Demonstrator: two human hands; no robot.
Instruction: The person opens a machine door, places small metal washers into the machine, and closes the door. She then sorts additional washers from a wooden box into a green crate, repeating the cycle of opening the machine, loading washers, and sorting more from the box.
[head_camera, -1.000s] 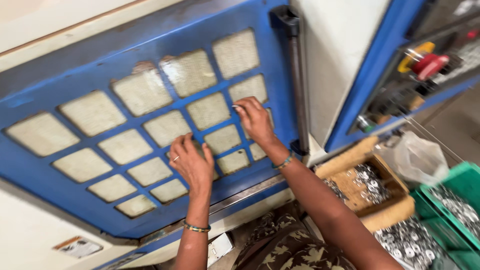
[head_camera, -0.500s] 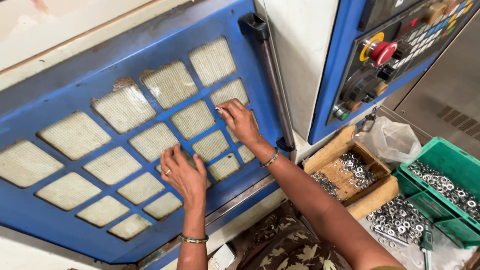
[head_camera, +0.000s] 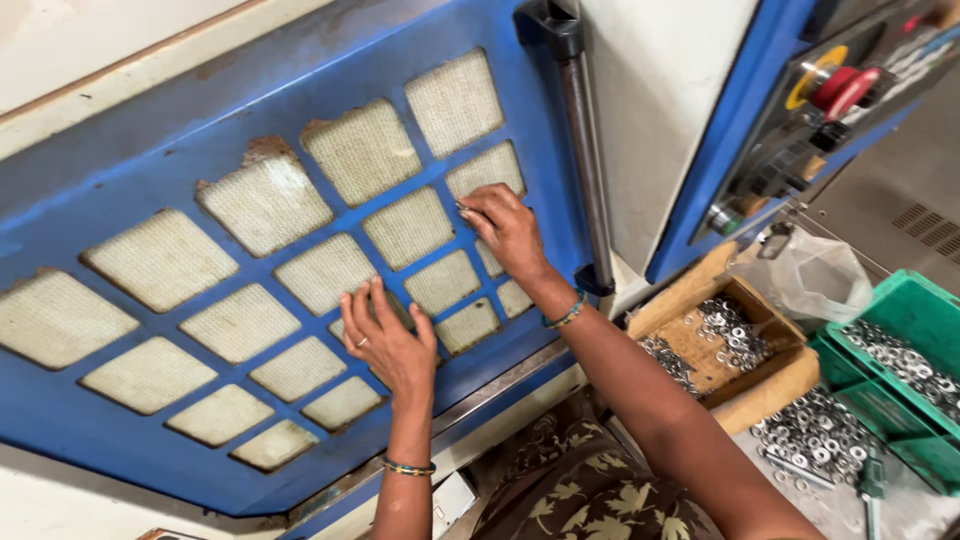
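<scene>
Pressing flat, open-palmed, the left hand (head_camera: 388, 340) and right hand (head_camera: 508, 232) touch the blue door's (head_camera: 120, 160) mesh panes, apparently gripping nothing.

Your one camera sits on your head, looking steeply down and forward, close to the blue machine door (head_camera: 200, 160) that fills the frame from nine to one o'clock. The green crate (head_camera: 900, 310) lies at four o'clock.
</scene>
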